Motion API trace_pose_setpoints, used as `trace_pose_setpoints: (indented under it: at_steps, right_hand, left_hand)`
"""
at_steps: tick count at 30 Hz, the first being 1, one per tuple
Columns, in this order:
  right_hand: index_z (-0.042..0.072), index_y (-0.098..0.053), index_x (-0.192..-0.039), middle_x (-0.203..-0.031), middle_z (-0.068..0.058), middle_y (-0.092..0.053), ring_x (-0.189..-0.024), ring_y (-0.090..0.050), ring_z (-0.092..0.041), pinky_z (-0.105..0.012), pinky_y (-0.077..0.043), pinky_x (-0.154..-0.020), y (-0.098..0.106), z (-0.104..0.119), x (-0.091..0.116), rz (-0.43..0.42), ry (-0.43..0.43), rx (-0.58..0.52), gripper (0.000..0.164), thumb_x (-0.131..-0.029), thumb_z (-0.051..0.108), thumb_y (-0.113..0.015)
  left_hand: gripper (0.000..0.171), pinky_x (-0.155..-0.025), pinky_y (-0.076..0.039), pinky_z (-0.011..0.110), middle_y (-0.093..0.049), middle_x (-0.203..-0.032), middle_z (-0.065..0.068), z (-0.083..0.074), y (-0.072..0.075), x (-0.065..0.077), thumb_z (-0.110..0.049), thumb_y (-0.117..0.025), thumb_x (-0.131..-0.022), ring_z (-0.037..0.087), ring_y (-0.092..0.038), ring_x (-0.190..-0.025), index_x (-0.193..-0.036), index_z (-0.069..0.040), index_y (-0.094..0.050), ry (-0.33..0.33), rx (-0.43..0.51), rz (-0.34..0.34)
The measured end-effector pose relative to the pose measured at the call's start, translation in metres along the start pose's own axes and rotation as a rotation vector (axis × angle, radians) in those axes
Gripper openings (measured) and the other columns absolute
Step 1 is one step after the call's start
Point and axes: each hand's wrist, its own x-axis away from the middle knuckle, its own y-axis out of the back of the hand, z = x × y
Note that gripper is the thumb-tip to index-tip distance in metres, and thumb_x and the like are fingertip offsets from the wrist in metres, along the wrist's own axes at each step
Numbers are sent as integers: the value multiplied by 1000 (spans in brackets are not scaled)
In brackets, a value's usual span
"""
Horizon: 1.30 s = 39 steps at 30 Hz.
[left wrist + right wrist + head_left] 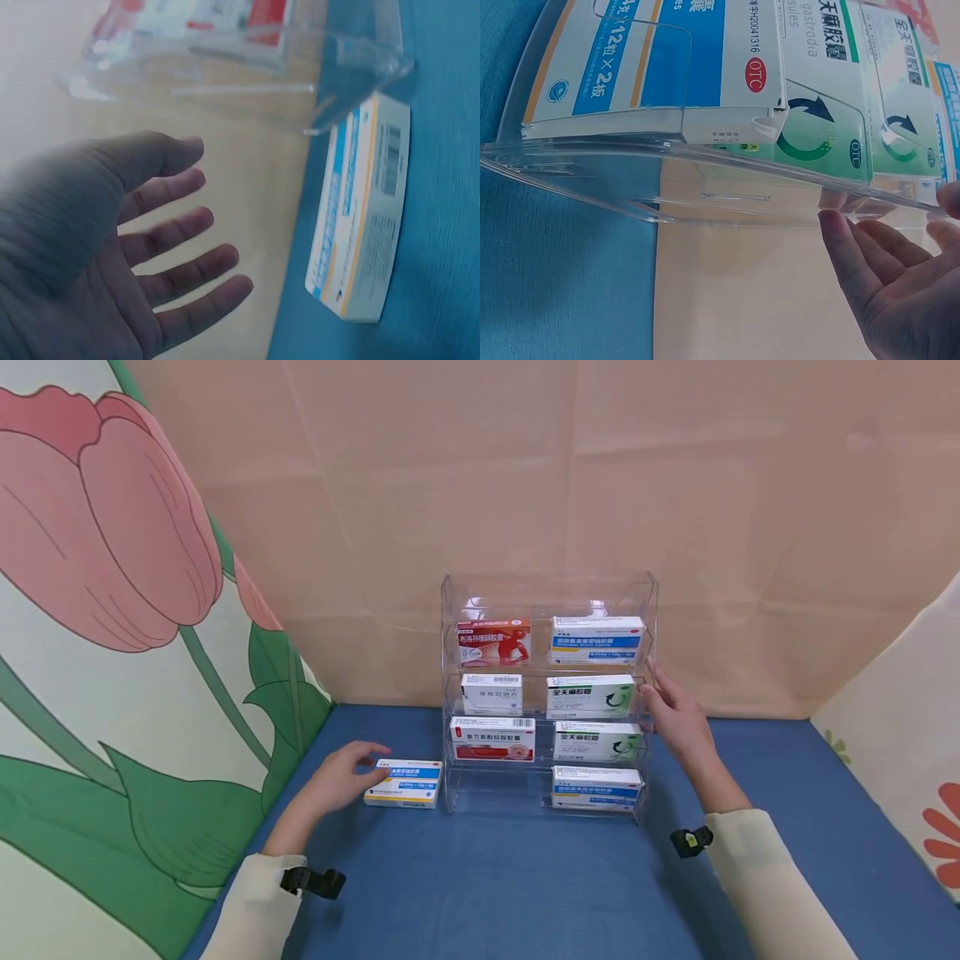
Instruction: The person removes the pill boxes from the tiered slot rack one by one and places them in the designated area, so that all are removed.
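L hand (341, 781): fingers spread and slightly bent, thumb apart, nothing held. L wrist view shows a gap btwn fingertips and the loose box (405, 783), a blue-and-white carton w/ orange edging lying flat on the table. R hand (675, 714): thumb toward front, fingers behind, gripping the side panel of the clear rack (495, 793) at approx. mid-height. Thumb mostly cut off in R wrist view, so firmness of grip can't be confirmed. Purpose, prob.: to steady a light-looking unit; hold is at the outer edge, leaving carton faces unobstructed.

Loose box is just beside the rack's lower L corner, printed face up, near L hand; presumably put there for easy reach.

Rack: tiered, transp.; cartons stand w/ labels fwd, presumably for legibility. Top to bottom: red box (493, 647) + upper blue box (596, 643); small white box (491, 697) + upper green box (588, 700); red-and-white box (492, 742) + lower green box (596, 743); lower blue box (596, 793) at R only. Front lips appear meant to stop sliding.

Cuffs: light sleeves (765, 877), black wrist camera (315, 882) on each.

Surface: blue cloth (465, 885), rack standing toward rear. Backdrop: peach-beige sheet (390, 485), creased. L: panel w/ large pink tulip (142, 518), green leaves. R: pale panel (900, 693), red flower (947, 839) cut by frame.
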Motion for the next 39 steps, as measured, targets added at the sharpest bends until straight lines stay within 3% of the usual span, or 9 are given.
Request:
trace_pose_setpoints:
  at_steps: [9,18,23,27,32,39]
  right_hand:
    - [43,-21,-159,-162,-15,-34,-139,-44,-43,-58,-51,-96,-1,1,1,-9,-9,9,63,-102,58,-45]
    - [39,-22,-159,-162,-15,-35,-139,-44,-42,-59,-51,-96,-4,-1,2,-3,-4,-4,64,-103,57,-46]
    - [40,-22,-160,-161,-16,-35,-139,-44,-44,-60,-50,-96,-4,-3,3,-1,-1,-2,66,-102,59,-46]
    - [42,-21,-159,-162,-15,-33,-140,-43,-44,-60,-49,-97,-4,-2,3,2,-16,-8,65,-101,60,-46]
    - [45,-22,-158,-164,-13,-31,-141,-42,-44,-59,-50,-97,-4,1,2,2,-19,-7,62,-102,58,-46]
    - [44,-23,-158,-163,-14,-32,-140,-43,-45,-59,-50,-97,-2,3,2,-6,-22,-23,62,-103,57,-47]
  left_hand:
    - [39,-90,-55,53,-61,-135,17,-38,0,21,-29,-73,-95,38,-61,-117,-128,-11,-67,28,26,-19]
    - [35,-90,-57,49,-64,-129,9,-74,-10,32,-24,-74,-93,33,-63,-115,-126,-14,-68,0,114,5]
    - [35,-90,-57,50,-64,-130,5,-91,-22,29,-26,-75,-93,31,-63,-115,-127,-16,-69,-20,162,53]
    - [35,-86,-58,43,-65,-128,4,-101,-35,21,-31,-75,-93,29,-64,-112,-125,-18,-69,-76,193,107]
    - [36,-82,-56,39,-65,-127,4,-113,-52,13,-33,-74,-94,27,-64,-110,-126,-19,-67,-154,179,160]
    - [43,-86,-56,40,-62,-133,0,-135,-74,1,-37,-72,-94,24,-62,-114,-133,-20,-64,-190,157,192]
